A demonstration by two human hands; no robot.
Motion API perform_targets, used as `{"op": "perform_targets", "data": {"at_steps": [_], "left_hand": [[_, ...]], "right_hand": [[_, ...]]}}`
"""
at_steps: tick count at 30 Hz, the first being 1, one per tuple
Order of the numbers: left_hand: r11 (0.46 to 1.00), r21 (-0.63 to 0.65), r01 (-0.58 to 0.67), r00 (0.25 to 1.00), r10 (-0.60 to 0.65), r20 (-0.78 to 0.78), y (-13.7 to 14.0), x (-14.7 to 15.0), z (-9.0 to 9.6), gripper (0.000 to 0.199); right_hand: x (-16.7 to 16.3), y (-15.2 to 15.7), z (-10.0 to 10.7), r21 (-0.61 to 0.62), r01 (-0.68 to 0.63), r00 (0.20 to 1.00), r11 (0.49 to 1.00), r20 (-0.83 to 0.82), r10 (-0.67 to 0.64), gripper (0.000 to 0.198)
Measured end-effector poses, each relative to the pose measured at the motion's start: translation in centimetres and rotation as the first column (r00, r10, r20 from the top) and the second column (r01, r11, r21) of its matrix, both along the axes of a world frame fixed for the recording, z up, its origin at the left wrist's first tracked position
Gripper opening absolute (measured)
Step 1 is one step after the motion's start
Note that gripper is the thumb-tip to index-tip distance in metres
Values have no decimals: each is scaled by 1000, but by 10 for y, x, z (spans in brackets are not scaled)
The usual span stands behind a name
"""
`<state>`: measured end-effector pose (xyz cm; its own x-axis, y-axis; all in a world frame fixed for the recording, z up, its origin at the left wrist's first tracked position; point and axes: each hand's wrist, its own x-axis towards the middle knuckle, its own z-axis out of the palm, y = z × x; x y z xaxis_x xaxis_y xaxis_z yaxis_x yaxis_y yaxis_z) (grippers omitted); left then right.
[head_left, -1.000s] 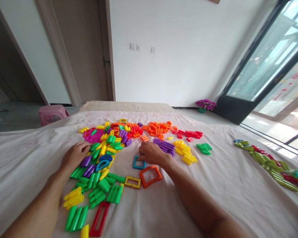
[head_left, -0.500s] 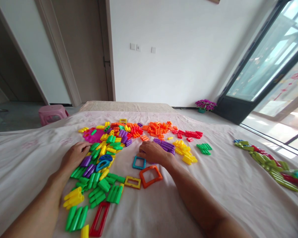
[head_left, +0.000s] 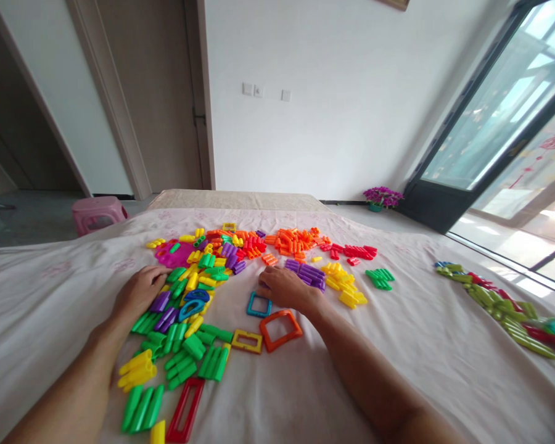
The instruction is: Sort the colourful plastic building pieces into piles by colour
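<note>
My left hand (head_left: 141, 287) rests at the left edge of a mixed heap of plastic building blocks, fingers loosely stretched out and thumb apart, nothing visible in it. Green blocks (head_left: 178, 274) and a purple block (head_left: 160, 302) lie beside its fingertips. My right hand (head_left: 282, 285) is low over the cloth with its fingers bent and close together; whatever they hold, if anything, is hidden. Close by it are joined purple blocks (head_left: 311, 275) and a blue square frame (head_left: 259, 304). Nearer me lie an orange frame (head_left: 281, 313) and a yellow rectangular frame (head_left: 247, 333).
Orange blocks (head_left: 293, 242), red blocks (head_left: 361, 251), yellow blocks (head_left: 340, 280) and a green group (head_left: 380, 279) lie further off on the pale cloth (head_left: 411, 333). More pieces (head_left: 494, 302) line the right side. A long red frame (head_left: 185, 412) is near me.
My right hand has shifted very slightly, its fingertips a little further right. My left hand and the blocks look the same.
</note>
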<state>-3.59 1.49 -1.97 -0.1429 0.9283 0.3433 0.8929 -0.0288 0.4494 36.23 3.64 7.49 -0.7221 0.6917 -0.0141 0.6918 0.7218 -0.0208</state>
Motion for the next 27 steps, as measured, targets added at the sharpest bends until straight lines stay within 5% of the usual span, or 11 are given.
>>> {"op": "perform_targets", "data": {"at_steps": [27], "left_hand": [[1000, 13, 9, 1000, -9, -12, 2, -3, -2, 40]], "right_hand": [[-4, -13, 0, 87, 21, 998, 996, 48, -26, 32]]}}
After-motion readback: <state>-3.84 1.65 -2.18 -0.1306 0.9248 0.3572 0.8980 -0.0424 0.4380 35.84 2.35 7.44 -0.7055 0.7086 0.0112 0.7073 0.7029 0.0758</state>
